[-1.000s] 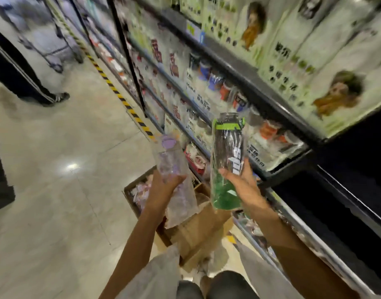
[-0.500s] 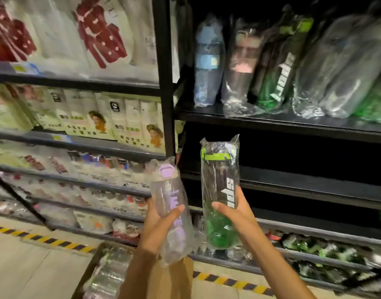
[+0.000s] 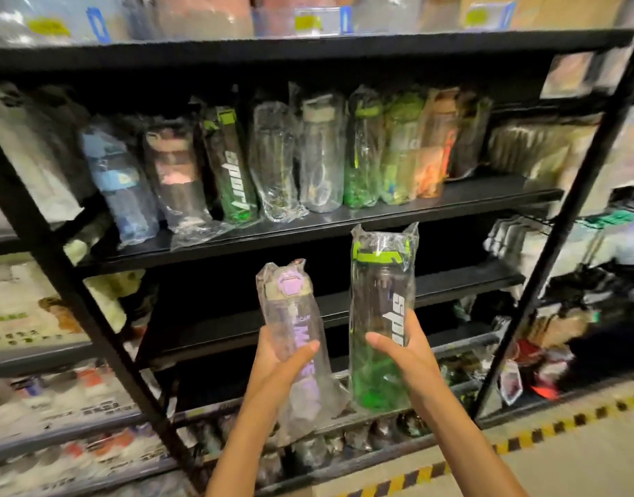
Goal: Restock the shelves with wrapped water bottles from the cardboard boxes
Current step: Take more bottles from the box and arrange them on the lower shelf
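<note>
Our left hand [image 3: 277, 367] grips purple bottle [image 3: 297, 338]; right hand [image 3: 403, 353] grips green bottle [image 3: 380, 317] just beside; stocked shelf [image 3: 308, 224] above both.

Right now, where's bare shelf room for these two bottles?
Bare: right end of the bottle shelf, past the orange bottle; also the shelf below, which shows no stock. Crowded: bottle row from blue bottle to orange.

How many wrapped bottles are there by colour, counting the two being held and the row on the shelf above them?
Green bottles: 4
Clear bottles: 2
Blue bottle: 1
Pink bottle: 1
Orange bottle: 1
Purple bottle: 1
Total: 10, plus a dark bottle at the row's right end, too blurred to call.
</note>
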`<act>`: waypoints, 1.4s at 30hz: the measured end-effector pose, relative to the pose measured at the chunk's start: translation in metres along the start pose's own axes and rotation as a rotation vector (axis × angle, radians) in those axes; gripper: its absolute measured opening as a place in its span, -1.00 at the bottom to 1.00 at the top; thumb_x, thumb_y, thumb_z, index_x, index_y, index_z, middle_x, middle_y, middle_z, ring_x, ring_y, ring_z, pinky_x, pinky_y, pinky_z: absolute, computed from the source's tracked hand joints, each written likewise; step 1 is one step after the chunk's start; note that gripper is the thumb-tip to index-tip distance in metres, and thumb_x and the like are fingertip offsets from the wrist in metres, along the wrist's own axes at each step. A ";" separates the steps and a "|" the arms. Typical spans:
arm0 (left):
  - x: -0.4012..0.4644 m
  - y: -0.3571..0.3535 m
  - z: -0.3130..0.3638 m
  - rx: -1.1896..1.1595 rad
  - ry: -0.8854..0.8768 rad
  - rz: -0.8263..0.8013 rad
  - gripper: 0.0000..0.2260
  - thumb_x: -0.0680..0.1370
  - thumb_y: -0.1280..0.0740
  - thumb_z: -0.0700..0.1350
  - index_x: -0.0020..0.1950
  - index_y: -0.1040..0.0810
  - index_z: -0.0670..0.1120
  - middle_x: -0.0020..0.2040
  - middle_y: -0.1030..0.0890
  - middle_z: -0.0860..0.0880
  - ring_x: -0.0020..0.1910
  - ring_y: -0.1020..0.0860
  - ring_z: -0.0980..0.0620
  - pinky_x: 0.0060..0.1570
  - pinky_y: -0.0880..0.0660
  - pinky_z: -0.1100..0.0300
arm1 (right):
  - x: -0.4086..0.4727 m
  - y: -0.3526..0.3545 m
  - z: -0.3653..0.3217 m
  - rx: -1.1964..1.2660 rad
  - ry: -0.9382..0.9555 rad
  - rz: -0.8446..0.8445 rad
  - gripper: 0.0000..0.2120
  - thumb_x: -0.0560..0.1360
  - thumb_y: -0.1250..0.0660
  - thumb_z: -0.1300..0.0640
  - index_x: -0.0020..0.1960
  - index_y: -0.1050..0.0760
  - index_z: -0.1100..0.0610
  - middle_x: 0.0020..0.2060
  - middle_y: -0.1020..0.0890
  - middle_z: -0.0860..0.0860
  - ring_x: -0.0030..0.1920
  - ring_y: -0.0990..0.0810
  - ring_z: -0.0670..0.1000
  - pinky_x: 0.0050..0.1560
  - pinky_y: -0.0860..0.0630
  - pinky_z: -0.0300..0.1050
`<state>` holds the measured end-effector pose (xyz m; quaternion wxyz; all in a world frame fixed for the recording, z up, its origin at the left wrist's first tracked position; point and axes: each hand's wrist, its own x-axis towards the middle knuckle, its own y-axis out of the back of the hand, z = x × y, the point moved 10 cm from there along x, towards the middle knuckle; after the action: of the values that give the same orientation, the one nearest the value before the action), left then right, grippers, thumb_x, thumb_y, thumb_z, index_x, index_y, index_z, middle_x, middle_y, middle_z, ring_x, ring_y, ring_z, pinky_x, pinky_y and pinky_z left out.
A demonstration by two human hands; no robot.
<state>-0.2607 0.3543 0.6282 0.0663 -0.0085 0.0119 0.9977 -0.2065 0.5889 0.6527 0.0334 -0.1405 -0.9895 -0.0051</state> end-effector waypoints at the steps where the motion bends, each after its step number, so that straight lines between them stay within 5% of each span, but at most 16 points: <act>1: 0.001 -0.024 0.004 0.002 -0.003 -0.018 -0.39 0.35 -0.61 0.15 0.34 -0.46 0.18 0.16 -0.68 0.09 0.12 -0.67 0.14 -0.05 -0.62 0.15 | 0.004 0.022 -0.002 -0.002 0.007 0.014 -0.42 0.31 -0.57 -0.17 0.26 -0.43 -0.38 0.17 -0.66 -0.21 0.16 -0.66 -0.14 0.08 -0.60 -0.08; 5: 0.005 -0.121 0.014 -0.010 -0.032 -0.064 -0.54 0.51 -0.56 -0.02 0.31 -0.44 0.19 0.16 -0.65 0.11 0.06 -0.67 0.21 -0.10 -0.61 0.24 | 0.015 0.107 -0.010 0.021 0.017 0.034 -0.43 0.36 -0.59 -0.10 0.25 -0.42 -0.41 0.14 -0.66 -0.29 0.13 -0.67 -0.18 -0.02 -0.61 -0.10; 13: 0.017 -0.272 0.035 -0.027 -0.054 -0.073 -0.46 0.39 -0.60 0.12 0.28 -0.44 0.26 0.20 -0.66 0.10 0.10 -0.67 0.18 0.12 -0.65 0.05 | 0.048 0.248 -0.024 0.016 0.066 0.076 -0.27 0.28 -0.57 -0.18 0.40 -0.41 -0.23 0.17 -0.66 -0.27 0.15 -0.66 -0.19 0.09 -0.59 -0.08; 20: 0.063 -0.357 0.064 0.000 -0.106 -0.100 -0.57 0.50 -0.56 0.01 0.21 -0.41 0.29 0.18 -0.59 0.14 0.03 -0.66 0.26 -0.01 -0.62 0.21 | 0.103 0.321 -0.036 0.058 0.103 0.103 -0.51 0.38 -0.57 0.05 0.19 -0.43 -0.23 -0.03 -0.68 -0.31 -0.02 -0.67 -0.30 -0.15 -0.56 -0.40; 25: 0.122 -0.396 0.090 -0.046 -0.157 -0.088 -0.50 0.38 -0.58 0.09 0.23 -0.45 0.25 0.19 -0.62 0.10 0.09 -0.67 0.14 -0.01 -0.63 0.16 | 0.156 0.360 -0.040 0.089 0.131 0.122 -0.41 0.32 -0.55 -0.09 0.28 -0.43 -0.33 0.12 -0.70 -0.24 0.11 -0.69 -0.19 0.06 -0.59 -0.14; 28: 0.160 -0.417 0.113 -0.101 -0.205 -0.073 -0.51 0.47 -0.60 -0.03 0.28 -0.45 0.19 0.19 -0.64 0.06 0.12 -0.68 0.08 0.00 -0.63 0.16 | 0.188 0.382 -0.045 0.094 0.162 0.124 -0.38 0.31 -0.56 -0.11 0.31 -0.45 -0.33 0.16 -0.69 -0.24 0.17 -0.68 -0.11 0.17 -0.59 0.03; 33: 0.219 -0.448 0.170 -0.105 -0.327 -0.067 -0.34 0.41 -0.62 0.06 0.40 -0.38 0.29 0.24 -0.63 0.26 0.25 -0.61 0.19 0.32 -0.55 -0.09 | 0.235 0.410 -0.057 0.077 0.190 0.119 -0.45 0.30 -0.56 -0.09 0.22 -0.48 -0.39 0.13 -0.70 -0.22 0.16 -0.69 -0.08 0.17 -0.61 0.06; 37: 0.256 -0.462 0.213 -0.057 -0.422 0.029 -0.31 0.48 -0.59 -0.05 0.51 -0.32 0.15 0.27 -0.55 0.29 0.22 -0.52 0.41 0.36 -0.49 0.19 | 0.264 0.429 -0.056 0.110 0.183 0.108 -0.36 0.26 -0.57 -0.15 0.30 -0.47 -0.35 0.21 -0.69 -0.12 0.21 -0.68 0.00 0.26 -0.59 0.20; 39: 0.276 -0.470 0.227 -0.029 -0.447 0.066 -0.36 0.49 -0.58 -0.07 0.46 -0.33 0.09 0.21 -0.52 0.29 0.06 -0.50 0.55 0.09 -0.47 0.50 | 0.278 0.436 -0.058 0.134 0.194 0.098 -0.36 0.31 -0.56 -0.06 0.35 -0.46 -0.25 0.20 -0.70 -0.09 0.20 -0.69 0.02 0.22 -0.61 0.15; 42: 0.303 -0.480 0.234 0.041 -0.449 0.116 -0.41 0.50 -0.57 -0.08 0.38 -0.29 0.10 0.11 -0.44 0.35 -0.10 -0.44 0.68 -0.16 -0.38 0.63 | 0.297 0.442 -0.067 0.144 0.226 0.068 -0.43 0.33 -0.52 0.04 0.32 -0.49 -0.11 0.13 -0.72 0.00 0.11 -0.72 0.04 0.04 -0.66 -0.06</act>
<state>-0.5010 0.8761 0.8461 0.0101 0.2159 0.0175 0.9762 -0.3641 1.0947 0.7397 0.1547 -0.1697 -0.9719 0.0516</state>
